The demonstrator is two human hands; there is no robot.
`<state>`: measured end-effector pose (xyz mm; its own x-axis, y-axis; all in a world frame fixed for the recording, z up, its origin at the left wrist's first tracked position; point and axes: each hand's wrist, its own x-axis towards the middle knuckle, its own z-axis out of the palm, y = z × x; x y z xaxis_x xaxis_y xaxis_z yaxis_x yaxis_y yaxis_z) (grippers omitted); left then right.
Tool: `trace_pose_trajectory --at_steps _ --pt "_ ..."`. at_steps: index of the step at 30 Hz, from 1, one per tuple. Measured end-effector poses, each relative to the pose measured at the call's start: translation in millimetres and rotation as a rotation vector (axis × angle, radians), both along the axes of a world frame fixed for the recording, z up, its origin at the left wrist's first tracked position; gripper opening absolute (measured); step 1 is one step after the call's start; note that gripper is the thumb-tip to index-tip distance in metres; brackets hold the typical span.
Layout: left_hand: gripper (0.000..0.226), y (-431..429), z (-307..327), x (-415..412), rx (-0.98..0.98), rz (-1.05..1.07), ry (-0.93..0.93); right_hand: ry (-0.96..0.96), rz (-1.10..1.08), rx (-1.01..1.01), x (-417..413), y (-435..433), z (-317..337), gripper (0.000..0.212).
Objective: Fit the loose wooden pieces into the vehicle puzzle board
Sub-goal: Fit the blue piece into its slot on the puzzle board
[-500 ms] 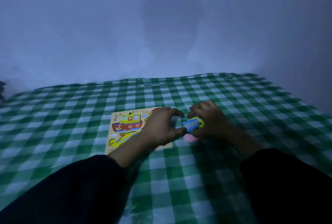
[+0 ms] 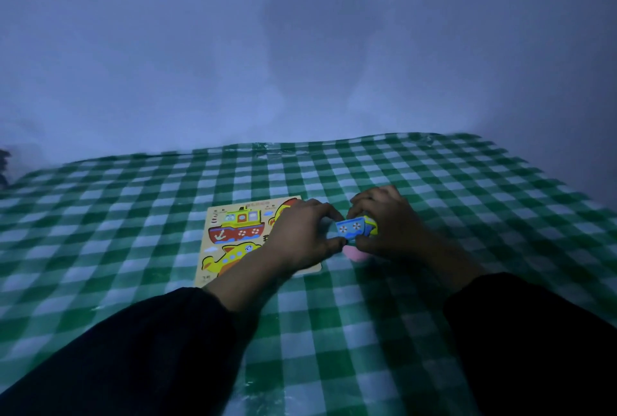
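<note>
Puzzle board (image 2: 230, 235) lay flat on the green-checked surface (image 2: 133, 215), left of centre, mid-depth. Head view, dim light. Red-hulled ship (image 2: 237, 227) sat in the board's far-left slot; yellow plane (image 2: 230, 255) was seated in the near-left slot. A yellow-orange piece (image 2: 283, 207) showed at the far-right corner, mostly hidden; couldn't tell whether it was seated. Board's right side was covered by the left hand (image 2: 300, 235), so that area was unreadable.

Blue piece (image 2: 354, 227), with lifebuoy rings and a yellow part on its right end, was off the board, just right of its right edge and held above the surface. Right hand (image 2: 390, 222) had its grip closed on that piece, fingers over the top and thumb below. Left hand's grip was closed on the piece's left end, forefinger above and thumb beneath. A pink piece (image 2: 354, 252) lay on the surface just under the hands, partly hidden.

Judgement: roughly half done. Two vehicles looked in; the blue piece and likely the pink one were left to fit, into slots under the left hand.
</note>
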<state>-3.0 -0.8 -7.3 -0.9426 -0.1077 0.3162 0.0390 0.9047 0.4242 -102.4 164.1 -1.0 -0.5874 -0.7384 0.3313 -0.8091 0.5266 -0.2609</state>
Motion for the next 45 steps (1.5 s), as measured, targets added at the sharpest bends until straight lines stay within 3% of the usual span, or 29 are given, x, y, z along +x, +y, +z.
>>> trace_pose_trajectory --at_steps 22,28,35,45 --pt "0.037 -103 7 78 -0.016 0.187 -0.004 -0.144 0.201 -0.099 53 -119 -3 0.035" --pt "0.022 -109 -6 83 0.005 0.216 0.025 -0.157 0.231 -0.105 57 -127 -13 0.034" --pt "0.026 -112 -11 86 0.031 0.201 0.075 -0.122 0.224 -0.259 55 -127 -25 0.027" --pt "0.026 -115 -8 89 0.129 0.205 0.075 -0.165 0.242 -0.325 55 -129 -25 0.018"
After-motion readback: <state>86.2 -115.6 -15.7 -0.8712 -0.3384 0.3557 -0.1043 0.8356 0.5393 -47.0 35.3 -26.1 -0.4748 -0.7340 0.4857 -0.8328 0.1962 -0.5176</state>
